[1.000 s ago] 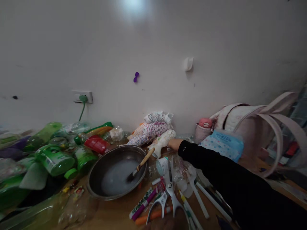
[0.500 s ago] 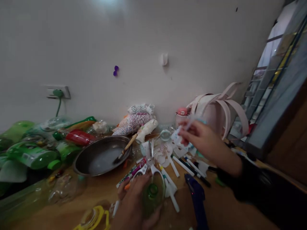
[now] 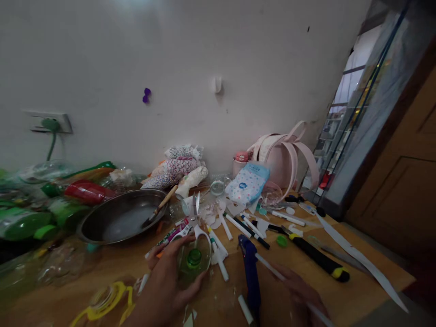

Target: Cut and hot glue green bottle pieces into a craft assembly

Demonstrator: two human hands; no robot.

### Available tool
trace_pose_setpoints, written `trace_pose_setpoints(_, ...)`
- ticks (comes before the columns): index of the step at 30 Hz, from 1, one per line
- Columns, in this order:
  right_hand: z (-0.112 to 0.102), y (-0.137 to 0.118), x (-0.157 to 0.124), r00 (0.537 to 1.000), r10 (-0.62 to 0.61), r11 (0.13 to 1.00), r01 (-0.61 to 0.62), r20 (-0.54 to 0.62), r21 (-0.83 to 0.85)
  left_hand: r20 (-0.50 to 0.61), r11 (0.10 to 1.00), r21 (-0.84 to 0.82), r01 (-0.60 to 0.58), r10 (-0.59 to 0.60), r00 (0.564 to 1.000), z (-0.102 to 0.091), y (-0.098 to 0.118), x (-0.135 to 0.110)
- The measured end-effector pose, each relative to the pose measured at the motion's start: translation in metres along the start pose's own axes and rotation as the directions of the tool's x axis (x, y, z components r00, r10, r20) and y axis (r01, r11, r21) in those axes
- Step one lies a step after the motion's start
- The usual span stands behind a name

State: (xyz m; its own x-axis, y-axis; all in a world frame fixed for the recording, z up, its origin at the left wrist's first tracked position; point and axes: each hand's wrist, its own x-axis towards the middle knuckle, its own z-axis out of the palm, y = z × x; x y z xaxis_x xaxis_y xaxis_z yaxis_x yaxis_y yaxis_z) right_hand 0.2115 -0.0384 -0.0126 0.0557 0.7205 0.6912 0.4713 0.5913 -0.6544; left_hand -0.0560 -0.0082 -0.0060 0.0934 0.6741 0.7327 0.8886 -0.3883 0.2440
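Note:
My left hand (image 3: 165,286) is wrapped round a clear green bottle (image 3: 192,261) with a green cap, held low over the wooden table (image 3: 357,277). White-handled scissors (image 3: 194,222) lie just behind the bottle. My right hand (image 3: 301,293), blurred, sits at the bottom right with fingers closed on a long thin white stick (image 3: 272,270) that slants up to the left. A blue glue gun (image 3: 250,268) lies between the two hands.
A metal pan (image 3: 119,220) with a brush stands at the left, beside a heap of green bottles (image 3: 30,218). Markers (image 3: 245,225), a black and yellow utility knife (image 3: 316,259), a tissue pack (image 3: 248,182) and a pink bag (image 3: 289,159) crowd the back. A yellow tape holder (image 3: 102,302) lies near the front.
My right hand has come back from the patterned items by the wall and dropped to the front, now with a white stick. My left hand has come into view on the green bottle. The view has swung right.

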Motion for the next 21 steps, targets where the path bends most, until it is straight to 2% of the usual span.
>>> trace_pose_setpoints(3,0.005,-0.003,0.013,0.967,-0.246,0.968,0.249,-0.062,0.040,-0.002,1.000,-0.009,-0.022,0.022,1.000,0.000,-0.002,0.000)
trace_pose_setpoints(5,0.007,-0.003,0.018,0.943,-0.323,0.946,0.324,-0.083,0.003,0.016,1.000,-0.007,-0.009,0.009,1.000,0.000,-0.003,-0.001)
trace_pose_setpoints(10,0.005,0.002,0.022,0.907,-0.417,0.893,0.421,0.059,-0.159,0.048,0.999,0.007,0.034,-0.035,0.998,0.002,-0.005,-0.004)
trace_pose_setpoints(14,0.007,-0.001,0.028,0.895,-0.440,0.857,0.444,0.078,-0.261,0.035,1.000,-0.001,0.006,-0.006,0.999,0.001,-0.004,-0.004)
trace_pose_setpoints(18,0.014,-0.010,0.039,0.884,-0.459,0.839,0.464,0.086,-0.285,0.068,1.000,0.027,0.008,-0.010,0.998,-0.002,-0.001,-0.003)
trace_pose_setpoints(21,0.018,-0.013,0.047,0.865,-0.485,0.828,0.501,0.127,-0.252,0.044,0.999,0.035,-0.020,0.018,0.999,-0.003,-0.001,-0.001)
